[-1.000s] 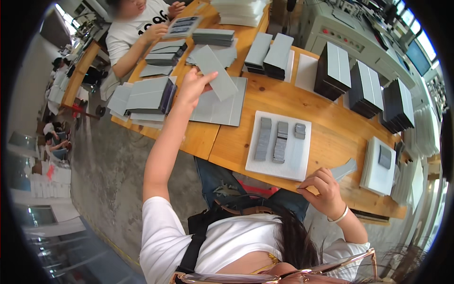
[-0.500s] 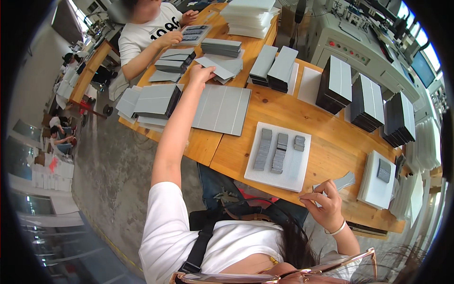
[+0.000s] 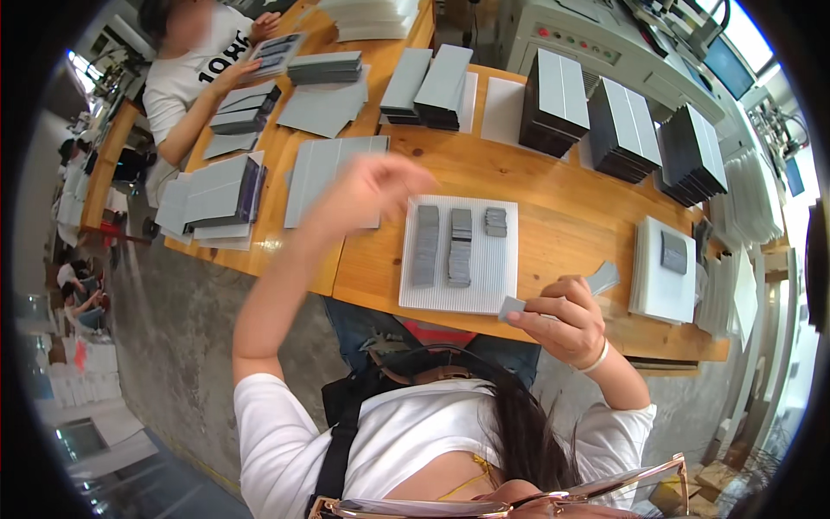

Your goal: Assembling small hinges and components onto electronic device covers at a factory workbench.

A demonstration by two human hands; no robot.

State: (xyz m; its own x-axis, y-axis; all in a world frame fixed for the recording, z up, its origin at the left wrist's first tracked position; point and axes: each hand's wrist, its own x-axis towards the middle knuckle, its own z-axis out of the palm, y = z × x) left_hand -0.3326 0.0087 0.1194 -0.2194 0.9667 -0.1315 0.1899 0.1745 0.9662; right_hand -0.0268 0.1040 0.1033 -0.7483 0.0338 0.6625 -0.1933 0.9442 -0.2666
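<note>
Between the fingertips of my right hand (image 3: 566,324), near the table's front edge, is a small flat grey piece (image 3: 512,309). My left hand (image 3: 372,195) is smeared by motion; it is over the large grey panel (image 3: 333,169) and left of the white ribbed tray (image 3: 462,298), and I cannot make out anything in its fingers. On the tray lie two long rows of thin grey pieces (image 3: 425,246) and one short row (image 3: 495,221). Several grey strips (image 3: 603,277) lie fanned just behind my right hand.
Tall stacks of grey plates (image 3: 553,95) line the back right, with lower stacks (image 3: 402,82) further left. Loose grey sheets (image 3: 320,108) lie at the far left. A white pile (image 3: 648,277) bears a small grey stack (image 3: 673,252). Across the table, a person (image 3: 186,78) handles another tray (image 3: 278,54).
My left hand has left the loose grey sheets and come nearer and rightward, toward the ribbed tray. The piece in my right hand now shows its flat face. The whole view has shifted.
</note>
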